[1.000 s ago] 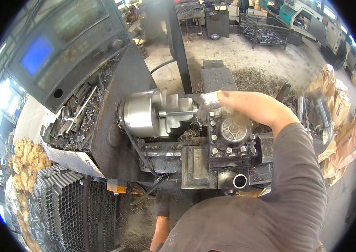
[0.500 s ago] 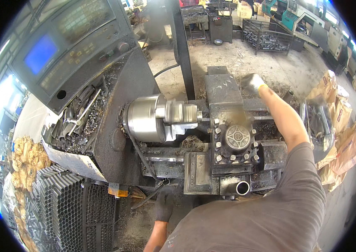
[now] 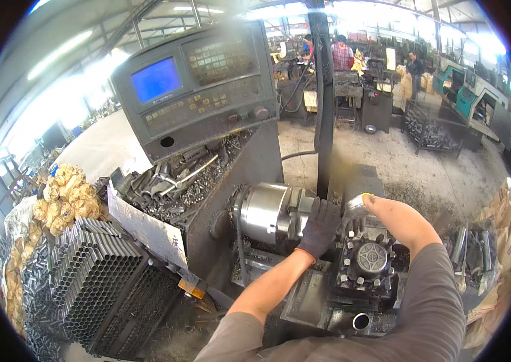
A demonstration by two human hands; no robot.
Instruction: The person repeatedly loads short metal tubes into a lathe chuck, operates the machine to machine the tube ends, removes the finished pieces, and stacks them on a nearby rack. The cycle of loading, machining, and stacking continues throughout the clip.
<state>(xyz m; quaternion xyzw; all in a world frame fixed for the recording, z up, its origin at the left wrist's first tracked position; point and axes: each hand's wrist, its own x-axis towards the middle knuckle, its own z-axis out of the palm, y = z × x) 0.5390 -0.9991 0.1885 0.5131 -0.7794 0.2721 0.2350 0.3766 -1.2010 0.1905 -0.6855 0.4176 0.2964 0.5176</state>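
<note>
My left hand [image 3: 319, 230], in a dark glove, is at the front of the lathe chuck [image 3: 264, 212], over its stepped jaws [image 3: 299, 211]. Its fingers stretch away from me and show apart; whatever lies beneath the palm is hidden. Just right of it, my right hand [image 3: 357, 209], in a pale glove, is on the far side of the tool post [image 3: 371, 258]. Motion smears its fingers, so any grip there cannot be made out. Bolts ring the tool post's round cap. Below it, the open end of a metal tube [image 3: 361, 321] faces me.
A control panel with a blue screen [image 3: 156, 79] rises behind a tray of tools and chips [image 3: 174, 184]. Stacked steel tubes [image 3: 89, 271] stand at left. A dark post [image 3: 324, 120] stands beyond the chuck. Brown paper sacks [image 3: 506, 253] are at right; people work far back.
My left hand has risen from low beside the machine to the chuck jaws. The right hand has come back toward the tool post. The jaws, smeared before, now look sharper. The view has tilted up.
</note>
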